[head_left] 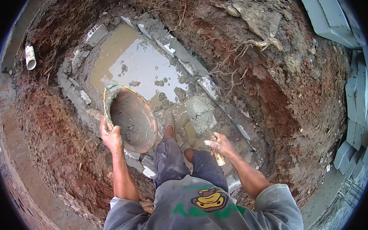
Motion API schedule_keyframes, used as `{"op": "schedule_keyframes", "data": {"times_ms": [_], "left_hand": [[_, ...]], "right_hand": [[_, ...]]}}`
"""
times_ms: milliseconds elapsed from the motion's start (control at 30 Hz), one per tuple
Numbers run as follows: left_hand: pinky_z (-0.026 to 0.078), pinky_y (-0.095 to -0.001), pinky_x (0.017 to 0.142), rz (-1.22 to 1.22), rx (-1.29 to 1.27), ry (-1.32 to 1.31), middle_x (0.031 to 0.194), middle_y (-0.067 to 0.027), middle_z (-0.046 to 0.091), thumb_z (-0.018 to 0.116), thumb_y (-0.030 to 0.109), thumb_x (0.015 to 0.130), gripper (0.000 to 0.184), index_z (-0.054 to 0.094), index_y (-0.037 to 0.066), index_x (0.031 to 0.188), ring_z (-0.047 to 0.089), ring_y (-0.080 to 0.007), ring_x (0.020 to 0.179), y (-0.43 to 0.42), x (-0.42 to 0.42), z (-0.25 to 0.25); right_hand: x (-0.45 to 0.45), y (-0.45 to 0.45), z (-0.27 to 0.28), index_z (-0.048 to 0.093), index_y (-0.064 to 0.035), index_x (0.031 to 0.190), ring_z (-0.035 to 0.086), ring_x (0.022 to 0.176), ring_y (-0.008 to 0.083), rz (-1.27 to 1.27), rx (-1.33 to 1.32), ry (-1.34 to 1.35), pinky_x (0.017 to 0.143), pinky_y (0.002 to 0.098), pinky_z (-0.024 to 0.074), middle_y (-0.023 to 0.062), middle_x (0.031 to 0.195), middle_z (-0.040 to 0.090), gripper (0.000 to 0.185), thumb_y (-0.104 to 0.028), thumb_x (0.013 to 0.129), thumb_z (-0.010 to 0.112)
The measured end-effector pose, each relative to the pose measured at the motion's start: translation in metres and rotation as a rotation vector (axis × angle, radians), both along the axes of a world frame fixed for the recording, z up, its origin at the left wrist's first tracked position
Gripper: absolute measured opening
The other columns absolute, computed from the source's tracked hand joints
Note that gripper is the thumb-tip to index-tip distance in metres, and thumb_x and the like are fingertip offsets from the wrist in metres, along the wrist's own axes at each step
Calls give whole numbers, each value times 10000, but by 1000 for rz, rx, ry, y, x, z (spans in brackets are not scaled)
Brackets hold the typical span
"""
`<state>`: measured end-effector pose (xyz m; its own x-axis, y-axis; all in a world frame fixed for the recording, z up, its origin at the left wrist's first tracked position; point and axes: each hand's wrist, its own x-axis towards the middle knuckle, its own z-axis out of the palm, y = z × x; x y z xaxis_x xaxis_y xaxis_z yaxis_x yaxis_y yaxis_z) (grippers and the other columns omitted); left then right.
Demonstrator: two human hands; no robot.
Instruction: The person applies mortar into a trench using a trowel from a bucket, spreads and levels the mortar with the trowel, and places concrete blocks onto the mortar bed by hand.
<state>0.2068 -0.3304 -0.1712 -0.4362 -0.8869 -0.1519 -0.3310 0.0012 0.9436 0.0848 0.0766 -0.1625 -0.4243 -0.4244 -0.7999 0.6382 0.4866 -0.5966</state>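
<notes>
My left hand [111, 135] is closed on the edge of a round bucket [154, 128] coated in grey mud or mortar. The bucket is tipped so that its opening faces up toward me, and a yellow-green band or handle [119, 85] runs along its upper side. My right hand [221, 145] is closed, fingers muddy, in front of my right knee. Something pale and yellowish [220, 159] shows below its fingers; its kind is unclear. Just beyond that hand lies a grey, mortar-covered slab or block [201, 115].
I stand in a dug pit with muddy water [143, 62] on its floor. A low block edging [186, 65] borders the water. Roots [269, 44] stick out of the earth wall. A white pipe [30, 58] protrudes at left; grey blocks [357, 96] are stacked at right.
</notes>
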Motion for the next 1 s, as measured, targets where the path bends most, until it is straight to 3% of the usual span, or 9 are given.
{"op": "schedule_keyframes", "data": {"times_ms": [200, 233, 267, 300, 400, 500, 667, 767, 1000], "left_hand": [[346, -297, 1012, 184, 264, -203, 1340, -192, 451, 546, -109, 678, 706, 344, -131, 1354, 464, -246, 1208, -29, 4, -135], [422, -272, 838, 213, 186, -119, 1139, -98, 555, 552, -53, 685, 635, 431, -90, 1307, 540, -181, 959, -28, 1, -173], [413, -272, 873, 224, 225, -177, 1187, -105, 547, 547, -61, 689, 640, 422, -90, 1316, 535, -191, 1013, -25, 3, -205], [401, -272, 902, 225, 264, -147, 1222, -112, 534, 545, -66, 692, 644, 414, -89, 1322, 525, -197, 1052, -19, -8, -223], [354, -287, 991, 165, 360, -136, 1320, -132, 482, 538, -79, 707, 661, 376, -89, 1348, 488, -215, 1153, -6, -61, -254], [332, -319, 1024, 193, 475, -11, 1398, -176, 398, 571, -118, 711, 688, 336, -112, 1357, 414, -239, 1256, -8, -105, -308], [376, -286, 973, 197, 593, 64, 1375, -175, 413, 583, -107, 728, 689, 321, -115, 1366, 432, -209, 1224, -6, -180, -318], [413, -296, 911, 187, 535, 93, 1274, -120, 488, 599, -86, 727, 695, 351, -71, 1376, 508, -198, 1079, -10, -212, -307], [418, -290, 903, 54, 570, 21, 1238, -91, 518, 589, -86, 714, 672, 394, -56, 1356, 514, -188, 1079, -30, -243, -284]], "right_hand": [[-101, -67, -154, 528, 51, 984, 545, 498, 121, -84, 9, 175, 474, 284, 451, 37, 639, 558, 380, -262, 836, 684], [-122, -79, -171, 537, 47, 971, 537, 495, 117, -59, 77, 253, 472, 286, 447, 34, 633, 551, 370, -269, 841, 680], [-140, -87, -186, 545, 42, 959, 530, 493, 113, -37, 149, 323, 470, 289, 443, 31, 627, 544, 361, -275, 846, 675], [-162, -100, -191, 563, 50, 950, 544, 535, 135, 20, 218, 383, 511, 318, 461, 61, 629, 557, 379, -300, 848, 670], [-215, -120, -247, 582, 55, 1001, 649, 713, 354, 387, 559, 937, 653, 429, 507, 225, 787, 652, 432, -344, 841, 625], [-247, -158, -296, 586, 31, 1004, 643, 789, 407, 357, 741, 1193, 693, 454, 514, 246, 887, 649, 410, -341, 834, 618], [-270, -183, -363, 574, 21, 976, 649, 793, 394, 498, 901, 1106, 709, 466, 519, 220, 915, 630, 374, -324, 839, 619], [-261, -183, -339, 569, 31, 982, 644, 799, 398, 466, 903, 1075, 714, 471, 515, 225, 924, 627, 379, -319, 843, 613], [-213, -121, -298, 578, 21, 1007, 595, 750, 480, 292, 781, 1161, 697, 504, 490, 241, 856, 618, 339, -288, 869, 577]]}}
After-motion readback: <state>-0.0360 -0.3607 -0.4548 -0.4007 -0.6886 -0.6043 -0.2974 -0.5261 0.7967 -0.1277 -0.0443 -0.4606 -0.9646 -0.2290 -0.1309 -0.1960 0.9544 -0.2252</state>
